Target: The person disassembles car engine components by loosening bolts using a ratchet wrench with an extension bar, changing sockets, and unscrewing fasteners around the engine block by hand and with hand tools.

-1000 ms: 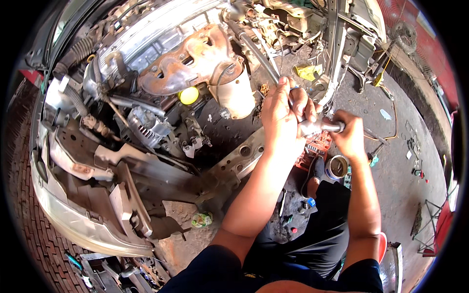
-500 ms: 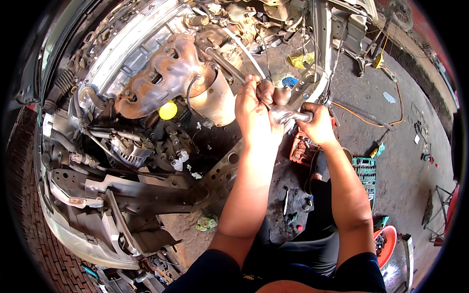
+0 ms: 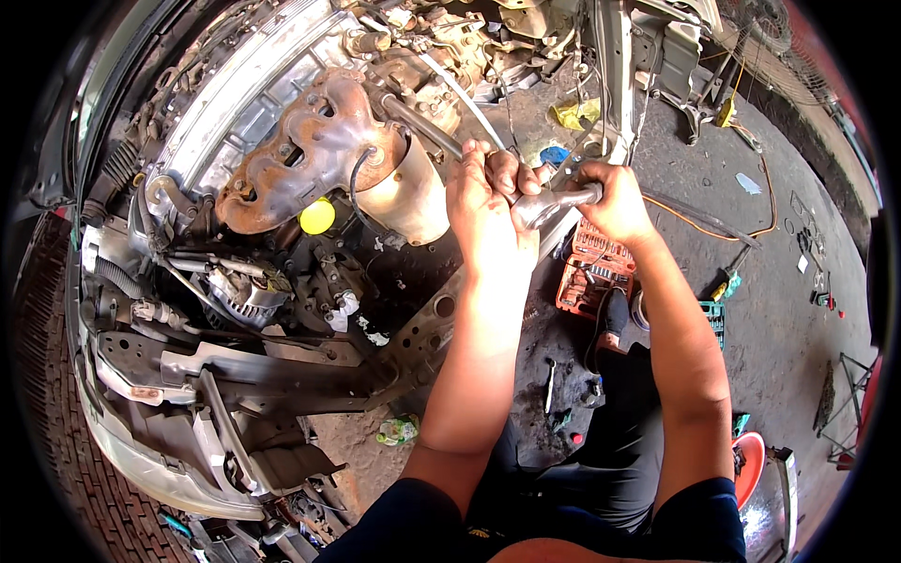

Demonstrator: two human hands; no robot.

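Beside the rusty metal manifold [image 3: 343,143], left hand [image 3: 485,195] and right hand [image 3: 617,204] grip the bent silver metal tool [image 3: 546,206], now swung forward, seemingly turning.

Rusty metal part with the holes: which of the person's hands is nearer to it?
Left. In the picture, the left hand is to the right of the rusty part; the right hand is farther right, beyond the left one.

A round caged fan [image 3: 771,30] stands at the upper right. Below it, an orange cord [image 3: 773,192] curves over the grey floor [image 3: 779,375]. Crumpled yellow plastic [image 3: 572,114] lies farther left, a red basin [image 3: 754,472] sits lower right, and brick paving [image 3: 92,446] borders the lower left.
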